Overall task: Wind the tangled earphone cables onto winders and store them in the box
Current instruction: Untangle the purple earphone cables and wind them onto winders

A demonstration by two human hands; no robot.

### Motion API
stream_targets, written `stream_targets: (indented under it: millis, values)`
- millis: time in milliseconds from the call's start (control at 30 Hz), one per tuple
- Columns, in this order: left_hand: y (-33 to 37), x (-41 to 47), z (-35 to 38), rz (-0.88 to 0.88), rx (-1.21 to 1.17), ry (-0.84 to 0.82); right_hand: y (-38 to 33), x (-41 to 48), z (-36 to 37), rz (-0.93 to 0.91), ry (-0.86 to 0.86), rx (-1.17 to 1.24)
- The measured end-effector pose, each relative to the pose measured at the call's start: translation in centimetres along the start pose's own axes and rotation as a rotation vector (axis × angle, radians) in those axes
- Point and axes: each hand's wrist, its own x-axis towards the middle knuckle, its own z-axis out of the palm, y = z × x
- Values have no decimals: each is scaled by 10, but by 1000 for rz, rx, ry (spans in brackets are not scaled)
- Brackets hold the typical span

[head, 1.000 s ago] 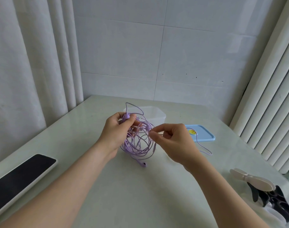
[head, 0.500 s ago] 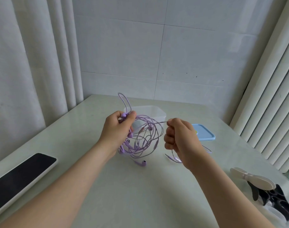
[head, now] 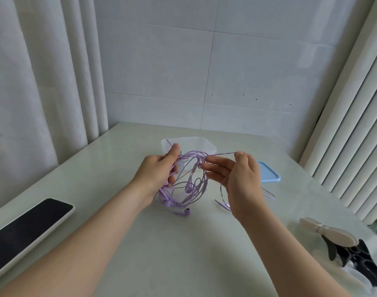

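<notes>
Over the pale table point(head: 183, 249), just in front of the box point(head: 196, 139), my left hand point(head: 159, 170) grips the earphone tangle point(head: 189, 189) and my right hand point(head: 241, 181) pinches one strand point(head: 222, 154) taut, so tugging harder could cinch the knots tighter.

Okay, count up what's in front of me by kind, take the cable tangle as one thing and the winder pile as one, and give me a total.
Tangle of purple earphone cables: 1
Clear box: 1
Blue lid: 1
Phone: 1
Pile of winders: 1 (cream on top, black beneath, number unclear)
Total: 5
</notes>
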Motion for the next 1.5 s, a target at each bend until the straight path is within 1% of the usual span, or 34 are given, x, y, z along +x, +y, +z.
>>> stream_targets:
  millis: [100, 133, 233, 333, 433, 467, 500, 567, 633, 667, 733, 833, 900, 967, 1033, 1100, 1167, 1233, 1300, 1400, 1433, 1500]
  values:
    - [-1, 0, -3, -81, -40, -185, -3, 0, -1, 72, 28, 54]
    - [-2, 0, -3, -97, -61, -215, -4, -1, -1, 94, 32, 74]
    - [-2, 1, -1, -97, -75, -180, -6, 0, -2, 98, 62, 79]
    - [0, 3, -4, -53, -64, -149, -6, 0, -5, 68, 113, -8]
    - [-4, 5, -9, -2, -102, -137, -7, 0, -7, 25, 164, -93]
    - [-7, 5, -9, 22, -89, -114, -7, 1, -7, 14, 176, -93]
    - [-10, 6, -8, 53, -32, -52, -7, 1, -7, 5, 187, -84]
    - [-13, 8, -5, 108, 139, 132, -7, 2, -7, -2, 216, -61]
    - [-14, 7, -3, 107, 316, 313, -8, 4, -9, 15, 240, -25]
    - [-14, 6, -4, 120, 422, 373, -9, 4, -10, 29, 247, -4]
    - [-16, 4, -6, 167, 593, 409, -11, 6, -11, 55, 242, 42]
    - [-18, 3, -6, 244, 732, 405, -13, 6, -10, 82, 216, 107]
    - [-22, 3, -1, 338, 881, 472, -15, 4, -8, 90, 194, 123]
    - [-23, 0, 5, 476, 909, 534, -16, 3, -5, 88, 183, 129]
    - [-16, -5, 11, 654, 821, 483, -16, 2, -4, 79, 167, 141]
    - [-9, -10, 15, 805, 700, 298, -17, 1, -2, 64, 149, 160]
    - [-6, -14, 17, 860, 608, 52, -17, 1, -2, 57, 150, 184]
    - [-7, -18, 22, 878, 611, -100, -17, 2, -1, 62, 147, 230]
    - [-11, -21, 27, 821, 589, -175, -18, 2, -1, 91, 149, 283]
    - [-11, -20, 25, 600, 427, -301, -20, 2, -3, 102, 179, 330]
    - [-10, -19, 22, 550, 389, -337, -20, 2, -3, 81, 205, 290]
    - [-8, -18, 18, 491, 352, -406, -18, 2, -5, 2, 259, 122]
